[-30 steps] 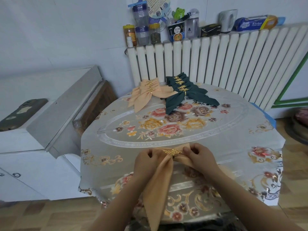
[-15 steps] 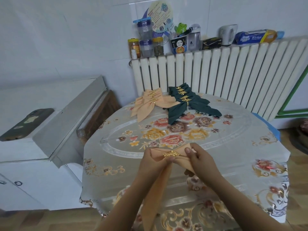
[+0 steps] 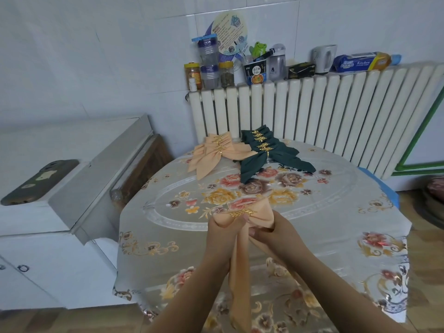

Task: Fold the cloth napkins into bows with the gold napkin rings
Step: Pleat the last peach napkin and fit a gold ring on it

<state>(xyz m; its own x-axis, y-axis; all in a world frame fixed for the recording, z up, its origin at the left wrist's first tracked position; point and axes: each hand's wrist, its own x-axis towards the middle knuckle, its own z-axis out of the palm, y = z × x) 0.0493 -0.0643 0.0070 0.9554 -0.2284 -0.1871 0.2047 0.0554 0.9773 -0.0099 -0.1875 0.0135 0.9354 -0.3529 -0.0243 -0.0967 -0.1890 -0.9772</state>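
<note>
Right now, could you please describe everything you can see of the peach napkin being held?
The peach napkin is soft plain cloth, gathered through a gold leaf-shaped napkin ring. Its upper loop puffs out above the ring; a long tail hangs down past the table's edge. The left hand and right hand grip it on either side of the ring, above the floral tablecloth.
</note>
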